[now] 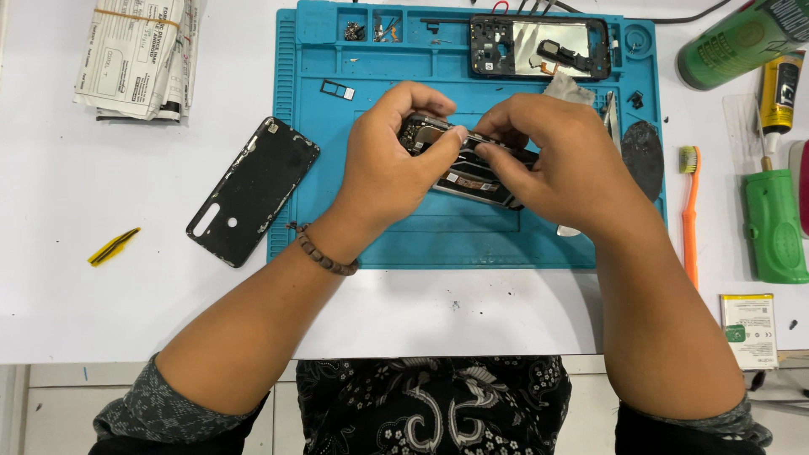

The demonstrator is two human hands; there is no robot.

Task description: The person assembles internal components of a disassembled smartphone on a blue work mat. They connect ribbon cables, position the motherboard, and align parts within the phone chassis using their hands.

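An opened phone [468,175], its back removed and inner boards showing, is lifted a little above the blue repair mat [354,227]. My left hand [389,164] grips its upper left end. My right hand [552,164] covers its right side and pinches a thin metal tool [474,137] whose tip meets the phone's top edge. Much of the phone is hidden under both hands. A beaded bracelet [324,253] sits on my left wrist.
A black phone back cover [251,190] lies off the mat's left edge. A second phone frame [539,46] rests at the mat's top. Also about: SIM tray [337,88], orange toothbrush [689,211], green bottle [774,223], battery [748,329], papers [139,55].
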